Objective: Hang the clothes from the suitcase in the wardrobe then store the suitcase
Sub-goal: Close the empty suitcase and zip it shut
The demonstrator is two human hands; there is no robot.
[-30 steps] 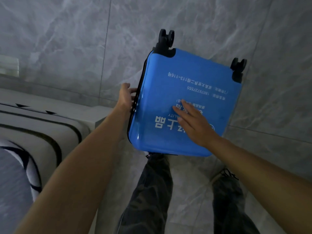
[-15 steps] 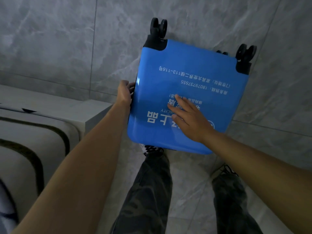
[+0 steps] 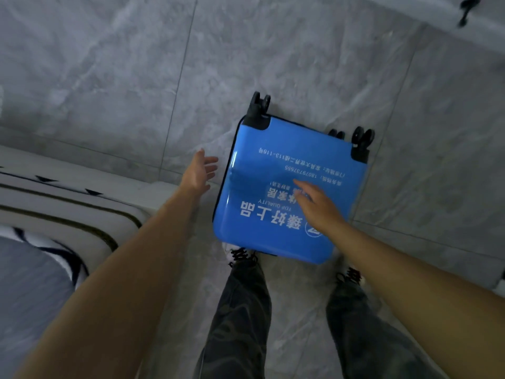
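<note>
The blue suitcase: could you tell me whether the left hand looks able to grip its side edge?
Probably yes: the left hand is open just beside the side edge of the blue suitcase, with nothing between them.

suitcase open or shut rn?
Shut: the suitcase shows one blue shell, and the dark seam down its left edge has no gap. Whether the zip is fully done cannot be told.
</note>
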